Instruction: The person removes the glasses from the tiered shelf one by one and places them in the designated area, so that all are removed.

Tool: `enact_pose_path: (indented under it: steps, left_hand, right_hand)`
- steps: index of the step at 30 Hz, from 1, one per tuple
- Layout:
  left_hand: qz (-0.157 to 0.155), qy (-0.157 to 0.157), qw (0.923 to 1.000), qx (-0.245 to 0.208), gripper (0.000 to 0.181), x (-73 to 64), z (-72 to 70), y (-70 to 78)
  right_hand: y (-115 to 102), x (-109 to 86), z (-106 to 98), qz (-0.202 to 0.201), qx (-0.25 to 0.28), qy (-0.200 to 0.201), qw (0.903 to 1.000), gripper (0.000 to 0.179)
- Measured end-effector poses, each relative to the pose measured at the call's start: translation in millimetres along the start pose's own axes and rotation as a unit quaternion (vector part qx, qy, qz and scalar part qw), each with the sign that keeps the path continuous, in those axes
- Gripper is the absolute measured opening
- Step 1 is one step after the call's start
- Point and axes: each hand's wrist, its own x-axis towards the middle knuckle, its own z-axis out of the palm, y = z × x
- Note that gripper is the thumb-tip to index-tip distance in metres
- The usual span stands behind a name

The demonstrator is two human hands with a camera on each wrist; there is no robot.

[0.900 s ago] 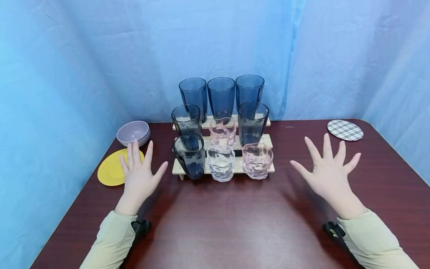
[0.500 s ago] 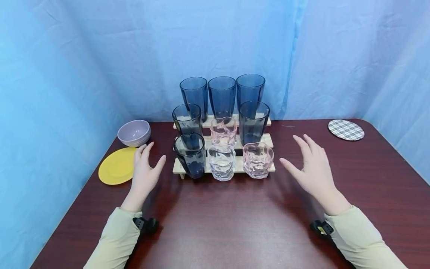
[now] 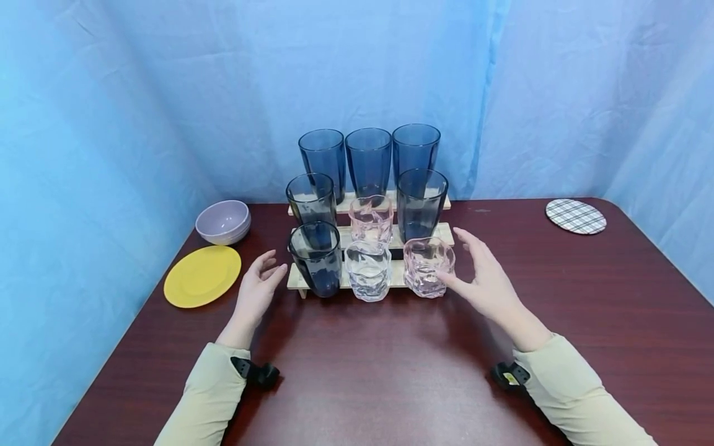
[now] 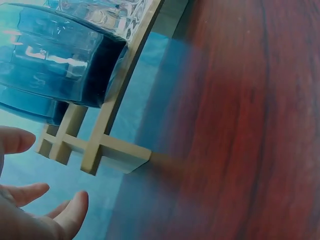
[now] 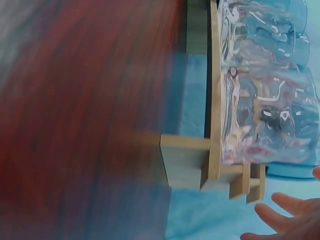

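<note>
Left hand (image 3: 258, 292) hung loosely bent beside dark glass (image 3: 317, 265), right hand (image 3: 488, 286) spread wider beside pink glass (image 3: 425, 263); both empty. Glasses stood on wooden rack (image 3: 298, 279), front tier. Yellow patch (image 3: 510, 378) at right wrist too small to read.

A tall dark-blue glass tumbler (image 3: 316, 260) stands upright on the left front of a pale wooden tiered rack (image 3: 397, 274), near the left hand (image 3: 258, 294); a short, wavy, pink-tinted glass (image 3: 421, 266) stands upright front right, near the right hand (image 3: 488, 288).
</note>
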Motion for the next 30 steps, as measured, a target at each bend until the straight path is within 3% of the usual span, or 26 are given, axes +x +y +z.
enact_pose_path:
  steps: [6,16,23,27,30]
  left_hand:
    - [-0.025,-0.026,0.9977,-0.057,0.051,1.1,4.7,-6.6]
    - [-0.068,-0.061,0.9888,-0.118,0.049,1.0,6.7,-16.0]
    - [-0.097,-0.1,0.9721,-0.189,0.05,2.0,3.5,-26.2]
    - [-0.094,-0.123,0.9603,-0.232,0.053,2.9,1.4,-30.5]
    - [-0.085,-0.132,0.9567,-0.245,0.054,3.6,1.1,-32.5]
  right_hand:
    - [-5.0,3.1,9.9,0.027,0.052,-0.03,0.9979,0.089]
    - [-9.3,4.8,19.5,0.066,0.065,-0.045,0.9947,0.094]
    - [-4.6,6.3,23.6,0.063,0.071,-0.044,0.9945,0.091]
    - [-2.9,8.1,22.0,0.061,0.073,-0.051,0.9942,0.089]
    - [-2.4,11.2,20.2,0.055,0.073,-0.048,0.9946,0.088]
